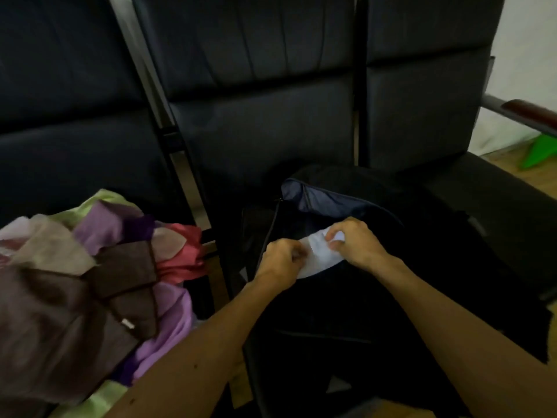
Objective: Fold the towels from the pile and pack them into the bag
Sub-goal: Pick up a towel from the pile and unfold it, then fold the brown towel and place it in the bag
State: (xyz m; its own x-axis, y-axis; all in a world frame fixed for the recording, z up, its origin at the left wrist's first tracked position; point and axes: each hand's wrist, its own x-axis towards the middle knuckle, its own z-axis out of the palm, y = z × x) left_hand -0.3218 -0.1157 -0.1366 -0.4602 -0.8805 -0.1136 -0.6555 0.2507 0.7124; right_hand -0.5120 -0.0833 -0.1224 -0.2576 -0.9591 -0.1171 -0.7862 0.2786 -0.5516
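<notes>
Head view: packing step. Left hand (pixel 281 260) and right hand (pixel 358 245) both pinch the white towel (pixel 319 256), fingers curled on it, right at the open mouth of the black bag (pixel 331 312). Towel looks folded small. Next, I'd say: push it down inside, release, reach left to the pile (pixel 90 282). Count: 1 towel in hand, 1 bag, 1 pile of brown, lilac, pink, beige and green pieces; exact number unclear.

left hand (pixel 280 260) plus right hand (pixel 357 245): two | white towel (pixel 319 256) in grip: one | bag (pixel 331 315) beneath grip: one | towel pile (pixel 90 282) left of grip: one
</notes>
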